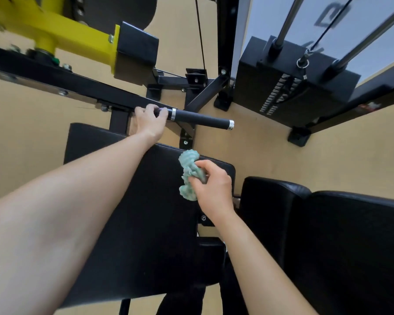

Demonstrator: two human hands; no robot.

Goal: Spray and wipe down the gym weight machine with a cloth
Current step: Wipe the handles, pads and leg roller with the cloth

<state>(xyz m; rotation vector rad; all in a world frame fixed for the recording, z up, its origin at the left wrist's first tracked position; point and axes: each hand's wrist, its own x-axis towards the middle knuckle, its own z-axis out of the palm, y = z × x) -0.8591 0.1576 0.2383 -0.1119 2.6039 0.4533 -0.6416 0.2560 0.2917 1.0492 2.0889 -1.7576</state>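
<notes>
Two bare arms show, the left forearm coming in from 8 o'clock and the right forearm from 5 o'clock, each unsleeved from frame edge to the left hand and right hand.

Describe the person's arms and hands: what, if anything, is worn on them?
Both are bare. The left forearm and right forearm show no sleeves up to the frame edge. The left hand and right hand wear no gloves; no watch or rings visible.
</notes>
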